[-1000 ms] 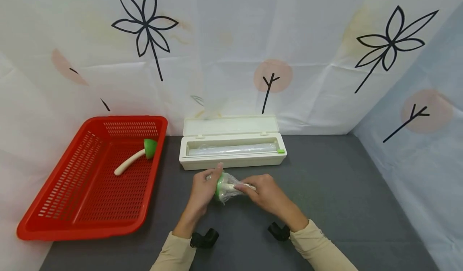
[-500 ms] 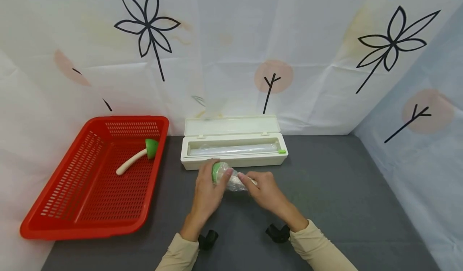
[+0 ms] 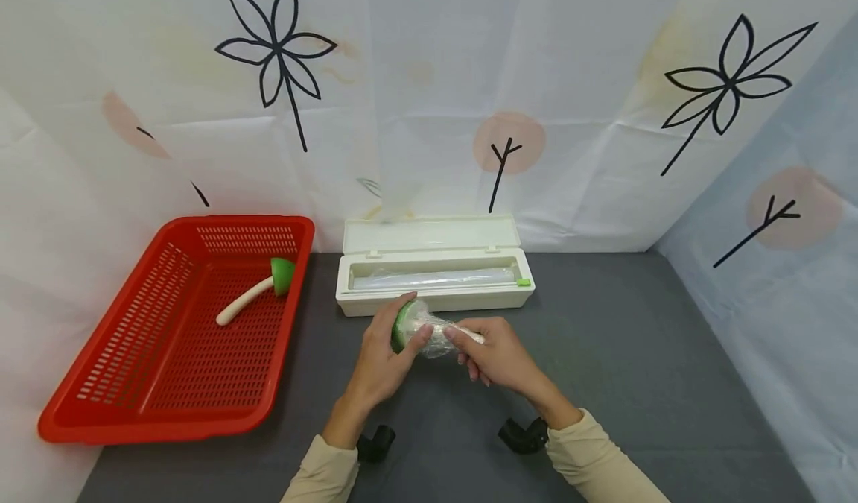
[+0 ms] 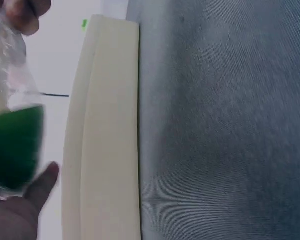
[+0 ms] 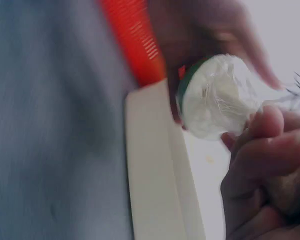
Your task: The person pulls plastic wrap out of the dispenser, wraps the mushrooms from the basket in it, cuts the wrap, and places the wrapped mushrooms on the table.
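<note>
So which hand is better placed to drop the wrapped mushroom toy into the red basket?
Probably the left hand: it grips the wrapped toy's green cap and is on the side of the red basket.

I work over a table (image 3: 603, 339) covered in dark grey cloth, which runs back to the patterned sheet hung behind it. Just beyond my hands (image 3: 442, 350) a cream box (image 3: 434, 283) rests on the cloth with its lid tipped back against the sheet. Far off to the left of my left hand (image 3: 383, 358) a red basket (image 3: 100, 406) sits at an angle, hanging over the table's left edge. Close under my wrists, nearer me than either hand, two small black fittings (image 3: 375, 443) lie on the cloth, one beneath each forearm.
</note>
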A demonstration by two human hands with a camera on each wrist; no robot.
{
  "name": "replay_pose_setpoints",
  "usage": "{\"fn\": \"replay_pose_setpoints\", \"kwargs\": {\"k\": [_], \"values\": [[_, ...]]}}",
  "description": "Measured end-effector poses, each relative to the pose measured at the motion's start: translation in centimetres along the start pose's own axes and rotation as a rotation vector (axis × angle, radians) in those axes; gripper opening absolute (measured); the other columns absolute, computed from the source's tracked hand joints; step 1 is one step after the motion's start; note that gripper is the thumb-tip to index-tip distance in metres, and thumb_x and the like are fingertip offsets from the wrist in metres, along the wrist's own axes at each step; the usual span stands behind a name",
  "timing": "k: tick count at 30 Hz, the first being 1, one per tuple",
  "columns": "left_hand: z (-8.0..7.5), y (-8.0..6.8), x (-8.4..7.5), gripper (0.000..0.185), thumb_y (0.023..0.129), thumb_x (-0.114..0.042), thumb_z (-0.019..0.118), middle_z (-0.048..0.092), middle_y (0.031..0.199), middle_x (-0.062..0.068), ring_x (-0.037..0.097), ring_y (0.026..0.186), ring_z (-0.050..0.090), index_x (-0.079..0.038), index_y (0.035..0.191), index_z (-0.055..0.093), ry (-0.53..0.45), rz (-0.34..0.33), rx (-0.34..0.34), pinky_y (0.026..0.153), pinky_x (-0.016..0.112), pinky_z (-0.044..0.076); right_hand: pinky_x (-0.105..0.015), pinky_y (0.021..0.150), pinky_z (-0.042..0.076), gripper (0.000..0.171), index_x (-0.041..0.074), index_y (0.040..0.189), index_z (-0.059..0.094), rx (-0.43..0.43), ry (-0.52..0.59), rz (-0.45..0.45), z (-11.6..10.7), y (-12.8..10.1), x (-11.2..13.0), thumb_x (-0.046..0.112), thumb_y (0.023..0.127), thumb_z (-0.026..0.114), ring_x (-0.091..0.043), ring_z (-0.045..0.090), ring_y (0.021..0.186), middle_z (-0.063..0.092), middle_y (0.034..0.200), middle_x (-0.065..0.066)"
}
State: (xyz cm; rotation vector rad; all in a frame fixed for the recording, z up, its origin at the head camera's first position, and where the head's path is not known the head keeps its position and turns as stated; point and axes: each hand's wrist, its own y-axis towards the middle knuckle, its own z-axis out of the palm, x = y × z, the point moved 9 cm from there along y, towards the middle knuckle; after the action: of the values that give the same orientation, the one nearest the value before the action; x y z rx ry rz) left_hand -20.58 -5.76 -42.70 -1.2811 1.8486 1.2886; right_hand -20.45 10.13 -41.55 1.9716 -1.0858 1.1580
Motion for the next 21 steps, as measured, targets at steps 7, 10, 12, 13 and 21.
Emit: {"fn": "replay_pose_setpoints", "kwargs": {"k": [7, 10, 12, 13, 21], "values": [[-0.5, 0.1, 0.7, 0.043, 0.1, -0.034, 0.067, 0.065, 0.117, 0.012, 0.024, 0.089, 0.061, -0.007, 0.133, 0.063, 0.102, -0.095, -0.067, 0.071, 0.04, 0.051, -0.03, 0.058, 0.055, 0.024, 0.006, 0.113, 0.073, -0.027, -0.191, -0.122, 0.3, -0.1, 1.2, 0.025, 0.1, 0.066, -0.014, 0.067, 0.066, 0.072, 0.086, -0.006], [-0.8, -0.2, 2.0, 0.059, 0.095, -0.033, 0.074, 0.062, 0.127, 0.016, 0.028, 0.096, 0.065, -0.003, 0.141, 0.054, -0.01, -0.244, -0.094, 0.074, 0.038, 0.052, -0.026, 0.061, 0.056, 0.029, 0.002, 0.121, 0.071, -0.078, -0.249, -0.176, 0.4, -0.4, 1.4, 0.02, 0.098, 0.069, -0.01, 0.068, 0.068, 0.072, 0.087, -0.003], [-0.9, -0.4, 2.7, 0.066, 0.091, -0.032, 0.079, 0.063, 0.128, 0.019, 0.029, 0.098, 0.067, 0.0, 0.143, 0.053, -0.093, -0.308, -0.131, 0.074, 0.036, 0.054, -0.026, 0.057, 0.055, 0.029, 0.001, 0.121, 0.071, -0.094, -0.215, -0.131, 0.4, -0.4, 0.9, 0.018, 0.097, 0.07, -0.01, 0.066, 0.063, 0.071, 0.084, -0.004], [-1.0, -0.6, 2.8, 0.068, 0.089, -0.032, 0.081, 0.064, 0.126, 0.02, 0.029, 0.098, 0.067, 0.001, 0.142, 0.054, -0.117, -0.324, -0.153, 0.073, 0.035, 0.054, -0.026, 0.057, 0.055, 0.031, 0.0, 0.121, 0.07, -0.1, -0.215, -0.105, 0.4, -0.5, 0.6, 0.019, 0.097, 0.071, -0.01, 0.066, 0.063, 0.071, 0.084, -0.004], [-0.9, -0.7, 1.8, 0.061, 0.081, -0.038, 0.087, 0.072, 0.102, 0.016, 0.022, 0.076, 0.067, 0.0, 0.125, 0.07, 0.024, -0.266, -0.138, 0.058, 0.031, 0.051, -0.029, 0.063, 0.057, 0.029, 0.001, 0.113, 0.075, -0.073, -0.342, -0.017, 1.3, -1.0, -0.3, 0.021, 0.092, 0.076, -0.014, 0.071, 0.072, 0.076, 0.094, -0.01]]}}
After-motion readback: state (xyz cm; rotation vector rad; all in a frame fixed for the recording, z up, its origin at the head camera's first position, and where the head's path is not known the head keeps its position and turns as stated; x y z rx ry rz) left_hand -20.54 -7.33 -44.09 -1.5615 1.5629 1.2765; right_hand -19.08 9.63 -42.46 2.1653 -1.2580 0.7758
